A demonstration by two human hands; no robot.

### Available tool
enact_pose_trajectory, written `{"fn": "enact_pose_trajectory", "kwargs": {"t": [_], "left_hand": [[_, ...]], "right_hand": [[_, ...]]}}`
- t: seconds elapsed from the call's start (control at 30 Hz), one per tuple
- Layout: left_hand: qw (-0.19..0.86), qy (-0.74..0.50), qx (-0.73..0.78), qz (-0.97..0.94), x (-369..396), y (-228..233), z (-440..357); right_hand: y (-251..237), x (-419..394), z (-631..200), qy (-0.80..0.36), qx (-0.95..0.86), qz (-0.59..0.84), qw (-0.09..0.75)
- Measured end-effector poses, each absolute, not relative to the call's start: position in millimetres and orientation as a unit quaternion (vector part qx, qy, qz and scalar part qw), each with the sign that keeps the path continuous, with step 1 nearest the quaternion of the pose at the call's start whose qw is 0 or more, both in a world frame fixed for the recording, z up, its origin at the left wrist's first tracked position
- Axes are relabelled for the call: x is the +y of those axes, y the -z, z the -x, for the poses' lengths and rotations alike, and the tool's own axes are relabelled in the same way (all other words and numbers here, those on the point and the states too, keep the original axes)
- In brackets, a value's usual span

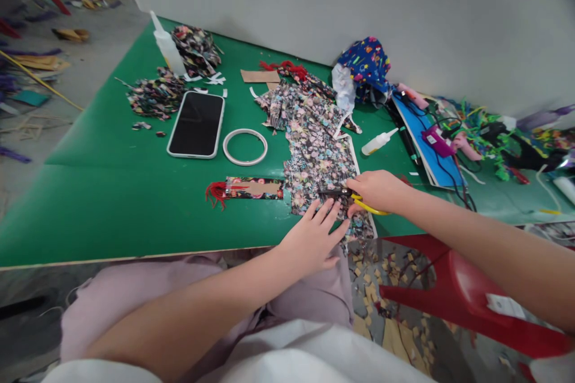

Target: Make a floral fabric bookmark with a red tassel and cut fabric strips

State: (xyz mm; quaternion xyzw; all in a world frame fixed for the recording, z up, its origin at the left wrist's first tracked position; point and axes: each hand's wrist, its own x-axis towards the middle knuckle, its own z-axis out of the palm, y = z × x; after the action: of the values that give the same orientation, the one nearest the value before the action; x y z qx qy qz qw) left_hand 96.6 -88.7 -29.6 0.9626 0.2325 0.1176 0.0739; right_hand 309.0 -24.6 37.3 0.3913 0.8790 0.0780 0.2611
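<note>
My right hand (375, 188) grips yellow-handled scissors (369, 206), their dark blades lying over a floral fabric (314, 155) and pointing left. With fingers spread, my left hand (314, 236) rests flat on the fabric's near part, just below the blade tips. The fabric spreads across the table and reaches its front edge; a white strip runs along its right side. Left of the fabric lies a floral-covered bookmark-like strip (256, 188) with a bare brown middle and a red tassel (217, 191) at its left end.
On the green table (112, 191) are a phone (197, 124), a white tape ring (245, 147), a glue bottle (167, 45), a smaller bottle (380, 142), fabric scraps (157, 93) and a blue patterned cloth (366, 69). Glue guns and cords crowd the right; a red stool (476, 293) stands below.
</note>
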Motion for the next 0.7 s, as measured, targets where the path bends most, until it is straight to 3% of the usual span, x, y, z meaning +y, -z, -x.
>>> {"fn": "enact_pose_trajectory", "kwargs": {"t": [0.7], "left_hand": [[0.080, -0.117, 0.237, -0.961, -88.4, 28.6, -96.5]], "right_hand": [[-49.1, -27.8, -296.7, -0.013, 0.852, -0.443, 0.277]]}}
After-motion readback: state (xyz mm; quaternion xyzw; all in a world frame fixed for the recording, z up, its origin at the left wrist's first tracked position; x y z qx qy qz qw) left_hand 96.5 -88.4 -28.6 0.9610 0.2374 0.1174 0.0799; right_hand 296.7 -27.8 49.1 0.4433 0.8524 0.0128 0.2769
